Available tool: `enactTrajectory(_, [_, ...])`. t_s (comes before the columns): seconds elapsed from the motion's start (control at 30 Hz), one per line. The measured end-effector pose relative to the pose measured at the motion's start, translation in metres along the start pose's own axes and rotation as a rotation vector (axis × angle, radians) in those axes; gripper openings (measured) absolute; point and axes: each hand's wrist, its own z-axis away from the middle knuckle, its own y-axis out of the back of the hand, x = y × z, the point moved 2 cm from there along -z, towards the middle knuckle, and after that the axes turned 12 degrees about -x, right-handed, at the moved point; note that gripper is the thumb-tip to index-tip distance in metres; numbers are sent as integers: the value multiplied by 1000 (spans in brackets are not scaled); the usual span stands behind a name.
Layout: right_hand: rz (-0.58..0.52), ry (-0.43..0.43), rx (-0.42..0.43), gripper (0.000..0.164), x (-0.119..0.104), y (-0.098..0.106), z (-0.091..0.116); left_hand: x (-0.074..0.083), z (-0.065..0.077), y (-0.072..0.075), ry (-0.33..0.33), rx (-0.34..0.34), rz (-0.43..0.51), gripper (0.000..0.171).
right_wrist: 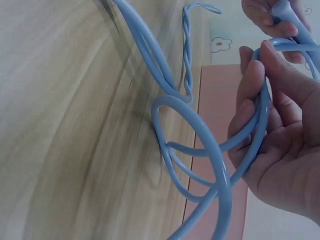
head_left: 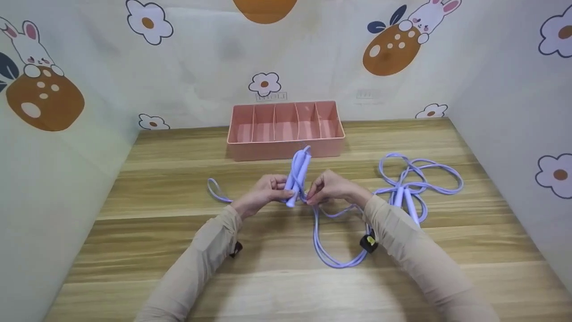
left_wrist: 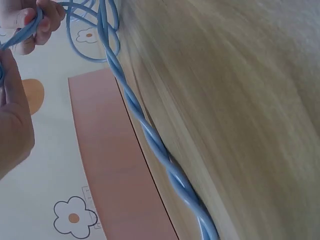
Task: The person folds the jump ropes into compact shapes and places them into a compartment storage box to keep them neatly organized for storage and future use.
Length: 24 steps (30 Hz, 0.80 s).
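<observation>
My left hand (head_left: 268,190) grips the paired handles of a lavender jump rope (head_left: 298,172) in front of the pink box, with cord wrapped about them. Close beside it, my right hand (head_left: 333,185) pinches the same rope's cord; in the right wrist view the doubled cord (right_wrist: 262,117) runs between thumb and fingers. A long loop (head_left: 316,241) of it hangs down to the table under the right forearm. Twisted cord (left_wrist: 132,102) stretches along the tabletop in the left wrist view, ending in a small loop (head_left: 214,190) left of my left hand.
A pink box (head_left: 286,150) with several compartments stands at the back by the patterned wall. To the right, a second lavender jump rope (head_left: 440,190) lies loosely coiled, its two handles (head_left: 409,203) partly behind the right sleeve. Walls enclose the wooden table (head_left: 147,250) at back and sides.
</observation>
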Motion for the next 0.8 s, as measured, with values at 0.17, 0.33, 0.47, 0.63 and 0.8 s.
enactTrajectory(0.17, [-14,-116,-53,8,2,4,-5,1,-2,-3,42,-41,-59,25])
enactTrajectory(0.33, [33,-133,-150,8,3,6,-8,2,-1,-6,37,-99,-113,27])
enactTrajectory(0.47, [229,-141,-284,25,-1,4,-8,0,-1,-8,51,-180,-163,27])
enactTrajectory(0.63, [439,-170,-458,25,-8,2,-7,1,-2,-12,84,-237,-225,27])
enactTrajectory(0.8, [514,-142,-460,15,-12,8,-6,2,-7,-20,120,-341,-385,19])
